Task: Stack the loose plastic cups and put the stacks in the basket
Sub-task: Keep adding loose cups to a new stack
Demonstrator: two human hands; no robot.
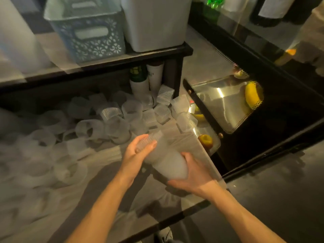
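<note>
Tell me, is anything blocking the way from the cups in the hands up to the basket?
Nothing visible blocks it. Both hands hold the stack above the table. The basket sits on the shelf above, top open; the path skirts the shelf's front edge.

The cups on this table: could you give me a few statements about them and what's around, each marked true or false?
1. Both hands hold one stack of cups. True: the left hand grips its upper end, the right hand its lower end.
2. The stack stands upright on the table. False: it is held tilted above the table.
3. Loose cups lie scattered on the table. True.
4. The blue basket sits on the floor. False: it sits on a raised shelf.
5. A banana shows to the right. True.
</note>
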